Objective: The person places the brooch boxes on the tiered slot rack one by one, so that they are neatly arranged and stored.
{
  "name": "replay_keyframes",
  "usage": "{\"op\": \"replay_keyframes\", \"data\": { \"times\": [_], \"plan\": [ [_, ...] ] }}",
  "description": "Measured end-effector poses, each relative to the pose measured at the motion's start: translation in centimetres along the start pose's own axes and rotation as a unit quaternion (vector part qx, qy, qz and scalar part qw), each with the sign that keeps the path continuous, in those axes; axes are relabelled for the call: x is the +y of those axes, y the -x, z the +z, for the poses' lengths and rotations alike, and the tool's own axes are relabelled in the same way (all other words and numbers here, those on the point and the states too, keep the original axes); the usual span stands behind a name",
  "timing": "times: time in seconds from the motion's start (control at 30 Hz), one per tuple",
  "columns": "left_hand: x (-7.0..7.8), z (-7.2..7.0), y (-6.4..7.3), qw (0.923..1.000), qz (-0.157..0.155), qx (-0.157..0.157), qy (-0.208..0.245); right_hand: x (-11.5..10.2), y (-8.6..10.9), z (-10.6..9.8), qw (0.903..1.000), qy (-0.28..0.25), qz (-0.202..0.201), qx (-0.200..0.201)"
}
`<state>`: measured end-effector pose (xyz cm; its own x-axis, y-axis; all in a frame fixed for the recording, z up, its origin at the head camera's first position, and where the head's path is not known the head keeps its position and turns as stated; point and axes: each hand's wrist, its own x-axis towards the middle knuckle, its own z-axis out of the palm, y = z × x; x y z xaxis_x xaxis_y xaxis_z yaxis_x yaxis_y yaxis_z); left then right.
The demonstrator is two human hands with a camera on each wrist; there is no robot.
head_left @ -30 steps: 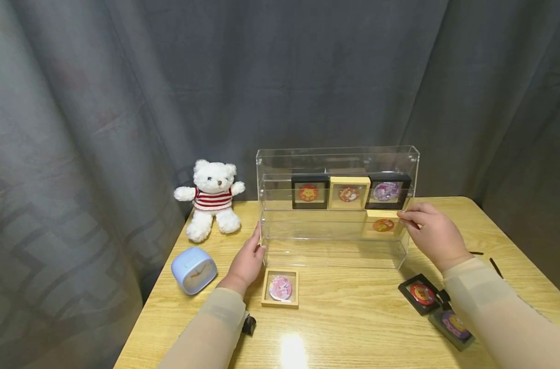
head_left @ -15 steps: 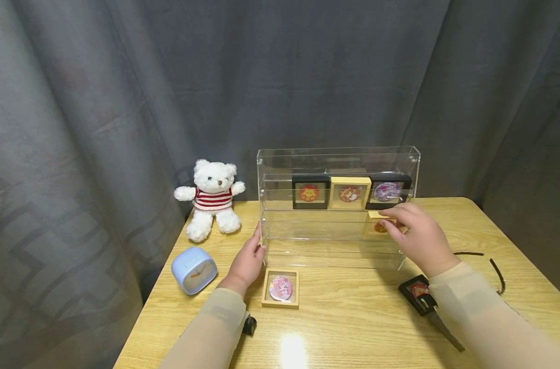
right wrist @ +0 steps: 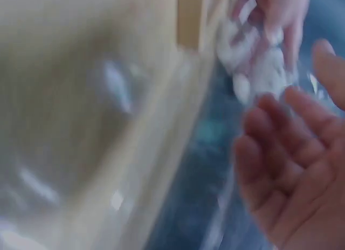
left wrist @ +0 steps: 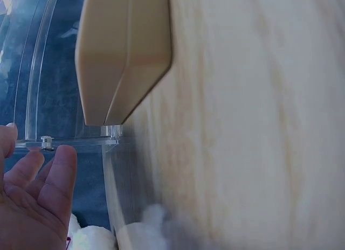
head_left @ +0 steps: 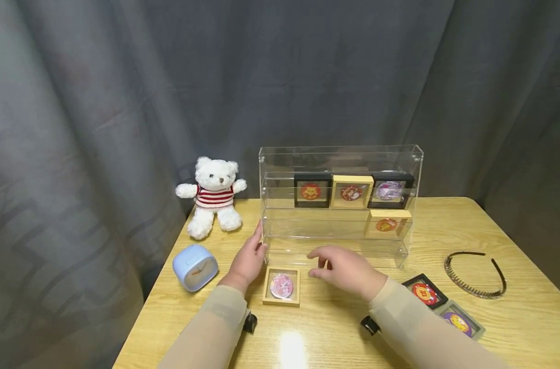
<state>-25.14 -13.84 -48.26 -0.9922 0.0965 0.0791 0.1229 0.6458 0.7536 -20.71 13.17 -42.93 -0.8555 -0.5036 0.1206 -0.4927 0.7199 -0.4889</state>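
My left hand holds the left side panel of a clear acrylic display shelf. In the left wrist view its thumb and fingers lie on either side of that panel. My right hand holds nothing; it is over the table before the shelf, fingers loosely bent. On the upper tier stand a black frame, a light wood frame and another black frame, each with a round badge. A light wood frame with an orange badge stands on the tier below, at the right. Near my left hand lies a wooden frame with a pink badge.
A black frame and a grey frame lie at the right, partly beside my sleeve. Behind them is a dark toothed headband. A white teddy bear and a blue clock stand at the left. A grey curtain hangs behind.
My right hand has let go of the light wood frame on the lower tier and moved left and toward me. That frame now stands at the tier's right end. The left hand keeps its hold.
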Motion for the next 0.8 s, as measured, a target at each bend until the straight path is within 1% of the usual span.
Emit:
{"op": "replay_keyframes", "data": {
  "times": [0.1,0.17,0.23,0.33,0.5,0.7,0.8],
  "plan": [
    [0.0,0.0,-0.1,1.0,0.001,-0.001,-0.003,-0.8,-0.3,2.3,0.9976,-0.01,0.021,-0.066],
    [0.0,0.0,-0.1,1.0,0.0,0.0,-0.007,-1.2,-0.5,3.6,0.9951,-0.01,0.029,-0.094],
    [0.0,0.0,-0.2,1.0,0.002,0.001,-0.008,-1.5,-0.7,4.7,0.9931,-0.009,0.035,-0.111],
    [0.0,-0.1,-0.2,1.0,0.001,0.002,-0.009,-1.9,-0.9,5.7,0.9919,0.0,0.05,-0.117],
    [0.0,-0.1,-0.1,1.0,-0.001,-0.001,-0.005,-2.1,-1.3,6.6,0.9918,0.01,0.06,-0.113],
    [-0.1,0.0,0.0,0.9999,0.009,0.004,-0.01,-1.6,-1.5,7.0,0.9905,-0.02,0.076,-0.112],
    [0.0,0.0,0.0,0.9998,0.013,0.009,-0.01,-1.3,-1.5,7.0,0.9898,-0.044,0.078,-0.111]
  ]
}}
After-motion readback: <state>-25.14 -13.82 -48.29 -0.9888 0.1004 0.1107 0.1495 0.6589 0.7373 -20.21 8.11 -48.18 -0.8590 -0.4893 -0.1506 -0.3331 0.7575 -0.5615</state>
